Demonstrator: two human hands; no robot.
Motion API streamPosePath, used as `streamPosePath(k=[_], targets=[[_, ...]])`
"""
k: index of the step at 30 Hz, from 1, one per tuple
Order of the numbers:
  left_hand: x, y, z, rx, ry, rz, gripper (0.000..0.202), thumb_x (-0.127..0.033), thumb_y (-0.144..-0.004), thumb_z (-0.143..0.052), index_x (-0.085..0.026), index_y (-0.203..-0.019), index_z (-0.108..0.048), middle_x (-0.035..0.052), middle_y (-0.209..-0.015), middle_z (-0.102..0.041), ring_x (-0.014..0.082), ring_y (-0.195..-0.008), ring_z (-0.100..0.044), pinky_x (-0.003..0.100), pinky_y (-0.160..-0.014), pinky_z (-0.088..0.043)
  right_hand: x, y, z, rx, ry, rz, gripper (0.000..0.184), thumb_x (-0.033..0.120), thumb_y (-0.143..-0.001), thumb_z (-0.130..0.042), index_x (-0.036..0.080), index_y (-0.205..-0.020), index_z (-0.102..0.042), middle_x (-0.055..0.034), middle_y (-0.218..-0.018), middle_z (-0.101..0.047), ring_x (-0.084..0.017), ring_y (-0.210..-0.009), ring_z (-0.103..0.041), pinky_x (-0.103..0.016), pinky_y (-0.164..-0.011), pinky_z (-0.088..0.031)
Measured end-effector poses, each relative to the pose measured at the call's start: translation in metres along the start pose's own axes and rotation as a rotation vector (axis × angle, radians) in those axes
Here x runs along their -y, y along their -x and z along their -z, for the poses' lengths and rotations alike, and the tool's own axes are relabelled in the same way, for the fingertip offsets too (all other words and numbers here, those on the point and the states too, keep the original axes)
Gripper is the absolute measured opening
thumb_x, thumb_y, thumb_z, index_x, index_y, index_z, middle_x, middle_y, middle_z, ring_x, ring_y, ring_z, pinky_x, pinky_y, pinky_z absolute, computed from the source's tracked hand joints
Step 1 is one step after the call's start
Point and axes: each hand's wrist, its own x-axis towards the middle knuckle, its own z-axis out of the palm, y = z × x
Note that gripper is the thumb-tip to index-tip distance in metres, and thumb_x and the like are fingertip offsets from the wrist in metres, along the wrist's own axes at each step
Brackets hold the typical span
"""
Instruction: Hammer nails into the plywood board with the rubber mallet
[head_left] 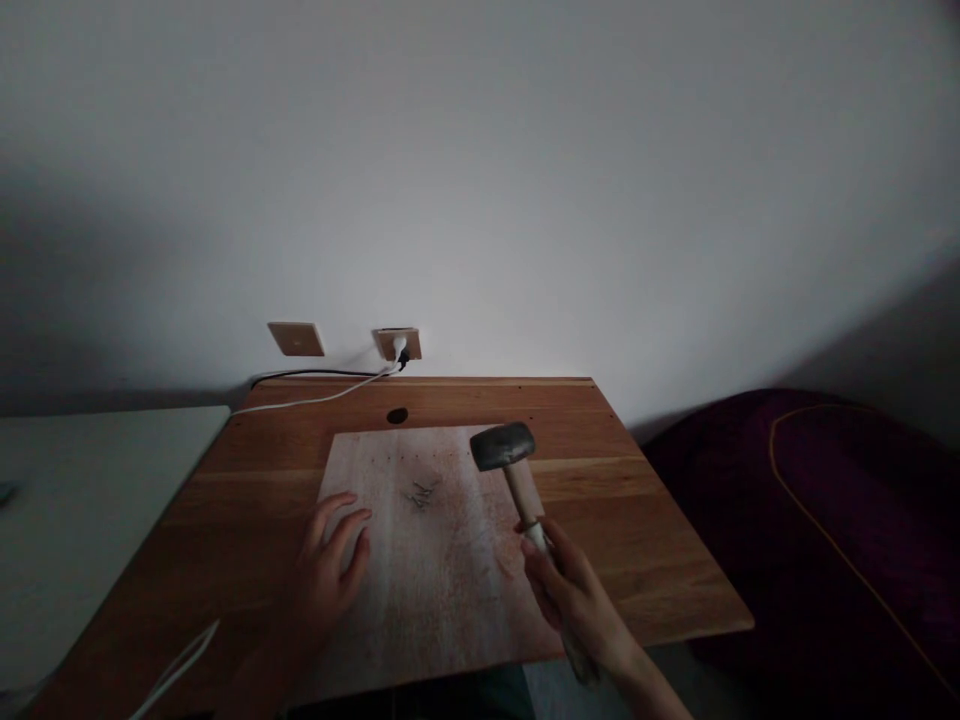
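My right hand [566, 580] is wrapped round the pale handle of a mallet [502, 447] with a dark head. The mallet tilts up and to the left, its head over the right far part of a whitish wooden board [442, 580]. At the board's left edge is my left hand [334, 560], fingers spread and nothing in them. Between the hands, on the board, lies a small pile of metal nails or screws [421, 493]. A row of small dark dots runs along the board's far side; I cannot tell whether they are holes or nail heads.
The board lies on a brown wooden table [637, 540] against a white wall. A wall socket [397, 344] holds plugs with a white cable [315, 400] and a black one. A white surface [90, 500] adjoins at left; a dark purple cushioned thing [750, 500] stands at right.
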Motion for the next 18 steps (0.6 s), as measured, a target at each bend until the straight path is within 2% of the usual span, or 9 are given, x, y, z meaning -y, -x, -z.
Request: streamPosePath(k=[2, 4, 8, 10, 13, 16, 18], targets=[[-0.006, -0.006, -0.001, 0.007, 0.016, -0.007, 0.022, -0.027, -0.100, -0.051, -0.023, -0.113, -0.069, 0.0111, -0.124, -0.062, 0.0265, -0.116, -0.064, 0.044, -0.099, -0.057, -0.009, -0.002, -0.010, 0.067, -0.103, -0.079, 0.059, 0.075, -0.085, -0.066, 0.021, -0.108, -0.057, 0.0139, -0.052, -0.039, -0.002, -0.035, -0.024, -0.014, -0.032, -0.022], [-0.010, -0.009, -0.003, 0.038, 0.015, -0.003, 0.022, -0.027, -0.100, -0.051, -0.023, -0.112, -0.069, 0.0109, -0.124, -0.062, 0.0267, -0.117, -0.063, 0.044, -0.100, -0.057, -0.014, 0.003, -0.016, 0.176, -0.258, -0.158, 0.056, 0.075, -0.086, -0.064, 0.023, -0.105, -0.056, 0.0139, -0.053, -0.040, -0.001, -0.034, -0.020, -0.013, -0.030, -0.020], [-0.019, -0.015, -0.009, 0.158, 0.029, -0.004, 0.021, -0.027, -0.100, -0.052, -0.024, -0.112, -0.069, 0.0095, -0.120, -0.065, 0.0265, -0.114, -0.064, 0.044, -0.098, -0.056, -0.007, 0.017, -0.018, 0.402, -0.532, -0.246, 0.051, 0.074, -0.089, -0.062, 0.025, -0.100, -0.055, 0.0141, -0.051, -0.039, -0.001, -0.032, -0.015, -0.012, -0.027, -0.018], [-0.025, -0.021, -0.013, 0.212, 0.069, -0.015, 0.021, -0.025, -0.100, -0.052, -0.024, -0.112, -0.069, 0.0084, -0.116, -0.067, 0.0254, -0.110, -0.065, 0.043, -0.096, -0.057, -0.003, 0.020, -0.018, 0.452, -0.597, -0.254, 0.054, 0.077, -0.088, -0.059, 0.026, -0.104, -0.056, 0.0137, -0.049, -0.042, -0.001, -0.031, -0.016, -0.012, -0.027, -0.020], [-0.032, -0.030, -0.021, 0.267, 0.100, -0.050, 0.023, -0.021, -0.100, -0.050, -0.024, -0.113, -0.068, 0.0074, -0.112, -0.068, 0.0247, -0.107, -0.065, 0.043, -0.095, -0.056, -0.006, 0.023, -0.021, 0.362, -0.556, -0.196, 0.058, 0.076, -0.092, -0.054, 0.024, -0.119, -0.056, 0.0118, -0.047, -0.047, -0.004, -0.029, -0.021, -0.014, -0.027, -0.023], [-0.035, -0.034, -0.027, 0.292, 0.087, -0.079, 0.025, -0.019, -0.099, -0.051, -0.025, -0.116, -0.068, 0.0075, -0.113, -0.068, 0.0249, -0.108, -0.065, 0.044, -0.095, -0.056, -0.022, 0.026, -0.026, 0.111, -0.284, -0.102, 0.061, 0.071, -0.093, -0.057, 0.019, -0.123, -0.059, 0.0077, -0.052, -0.055, -0.005, -0.030, -0.030, -0.017, -0.029, -0.025], [-0.034, -0.036, -0.032, 0.307, 0.078, -0.088, 0.026, -0.019, -0.099, -0.052, -0.024, -0.119, -0.068, 0.0078, -0.116, -0.068, 0.0253, -0.110, -0.064, 0.044, -0.097, -0.055, -0.034, 0.029, -0.027, -0.108, -0.015, -0.018, 0.062, 0.071, -0.089, -0.064, 0.017, -0.119, -0.064, 0.0045, -0.055, -0.058, -0.008, -0.035, -0.043, -0.020, -0.035, -0.035]])
